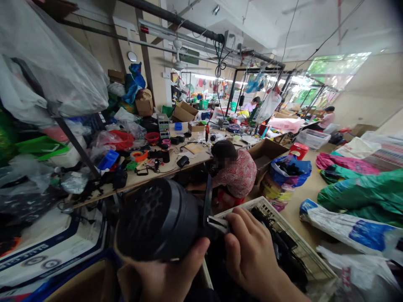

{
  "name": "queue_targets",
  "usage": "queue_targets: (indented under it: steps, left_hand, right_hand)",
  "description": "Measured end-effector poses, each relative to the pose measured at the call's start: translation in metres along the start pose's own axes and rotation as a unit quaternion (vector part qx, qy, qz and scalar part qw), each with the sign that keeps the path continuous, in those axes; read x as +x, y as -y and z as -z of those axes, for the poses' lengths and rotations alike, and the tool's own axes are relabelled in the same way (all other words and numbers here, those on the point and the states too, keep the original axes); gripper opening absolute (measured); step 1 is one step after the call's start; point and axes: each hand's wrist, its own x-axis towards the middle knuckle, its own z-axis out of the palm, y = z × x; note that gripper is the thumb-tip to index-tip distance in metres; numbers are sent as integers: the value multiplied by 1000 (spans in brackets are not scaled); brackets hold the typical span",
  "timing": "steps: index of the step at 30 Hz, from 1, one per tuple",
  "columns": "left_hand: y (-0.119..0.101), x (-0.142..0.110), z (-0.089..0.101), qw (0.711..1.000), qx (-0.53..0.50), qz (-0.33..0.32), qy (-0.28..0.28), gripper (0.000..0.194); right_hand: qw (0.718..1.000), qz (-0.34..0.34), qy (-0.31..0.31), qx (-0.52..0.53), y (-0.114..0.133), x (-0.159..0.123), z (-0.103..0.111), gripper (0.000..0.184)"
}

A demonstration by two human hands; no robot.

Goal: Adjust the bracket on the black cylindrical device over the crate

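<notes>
My left hand (165, 272) cups a round black lamp housing (157, 218) from below, its honeycomb face turned left. My right hand (248, 247) is closed around a small metal tool (217, 223), pressed against the housing's black bracket (208, 205). Both hands hover over a white plastic crate (302, 247) filled with black parts.
A person in a red patterned shirt (236, 172) bends by a long cluttered workbench (176, 163). Cardboard boxes (267, 153), a blue bag (291, 170) and green and pink sacks (359, 188) lie at right. Plastic-wrapped shelves (53, 75) stand left. Other workers (327, 117) sit far back.
</notes>
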Motion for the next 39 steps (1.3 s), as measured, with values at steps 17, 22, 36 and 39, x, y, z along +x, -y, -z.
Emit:
queue_targets:
  steps: [17,22,36,39]
  left_hand:
    - [-51,20,-6,977,-23,75,200,98]
    - [-66,33,2,933,-20,153,326,84]
    - [-67,71,-2,731,81,397,549,40]
    - [-52,67,3,767,72,385,508,49]
  right_hand:
    - [989,87,45,-112,-28,7,37,48]
    - [981,120,69,-133,-32,7,51,47]
    - [954,261,103,-101,-46,6,47,56]
    - [953,265,94,-110,-52,7,45,54]
